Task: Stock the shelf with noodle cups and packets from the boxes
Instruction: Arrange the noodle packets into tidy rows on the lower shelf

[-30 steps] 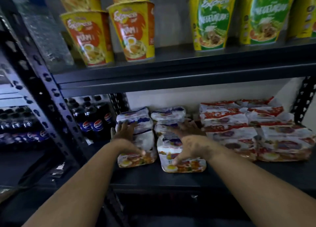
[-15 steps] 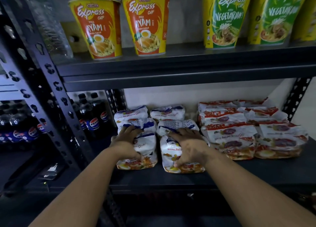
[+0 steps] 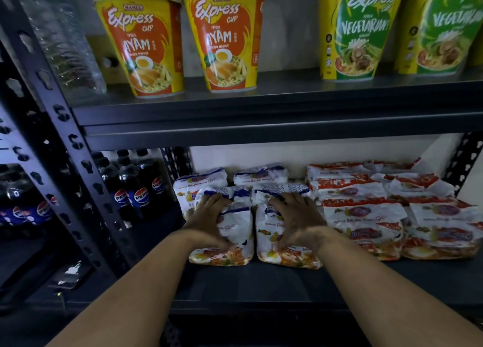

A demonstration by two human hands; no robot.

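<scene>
Down on the lower shelf (image 3: pixel 261 281), just left of the red packets (image 3: pixel 366 216), two blue packet stacks (image 3: pixel 243 231) lie long-axis front to back, left hand (image 3: pixel 209 217) and right hand (image 3: pixel 296 219) each flat on one, fingers spread, equally near.

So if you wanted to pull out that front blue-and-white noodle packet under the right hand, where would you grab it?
Probably by its near short edge, coming from the front. The front right blue packet lies flat on the lower shelf with that end facing out and bare shelf before it. The red packets crowd its right side, another blue packet its left, and the right hand covers the top.
</scene>
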